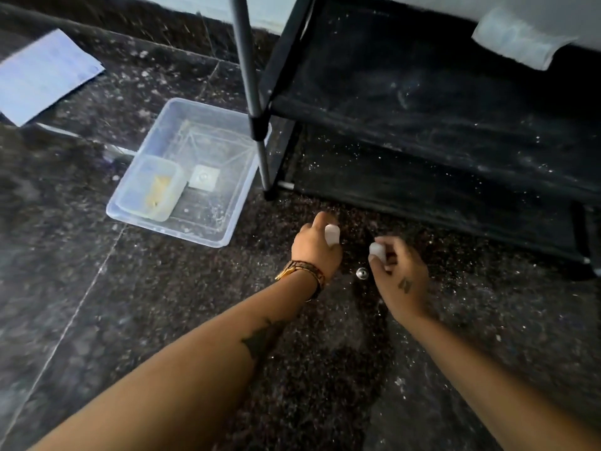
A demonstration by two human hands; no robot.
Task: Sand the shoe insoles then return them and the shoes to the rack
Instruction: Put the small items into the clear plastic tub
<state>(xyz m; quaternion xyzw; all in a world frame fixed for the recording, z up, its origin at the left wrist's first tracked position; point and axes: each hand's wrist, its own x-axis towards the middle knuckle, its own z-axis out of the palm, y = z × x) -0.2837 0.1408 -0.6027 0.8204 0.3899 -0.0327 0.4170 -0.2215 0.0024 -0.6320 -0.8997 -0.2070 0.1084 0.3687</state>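
Note:
My left hand grips a small white object just above the dark speckled floor in front of the black shoe rack. My right hand pinches a second small white object close beside it. What these white pieces are I cannot tell. A small round metal piece lies on the floor between my hands. No shoes or insoles show in the head view. The rack's dark fabric shelves are dusted with white specks.
A clear plastic tub stands on the floor left of the rack, holding a smaller container with yellowish material and a square white piece. A sheet of paper lies far left. A pale cloth hangs top right.

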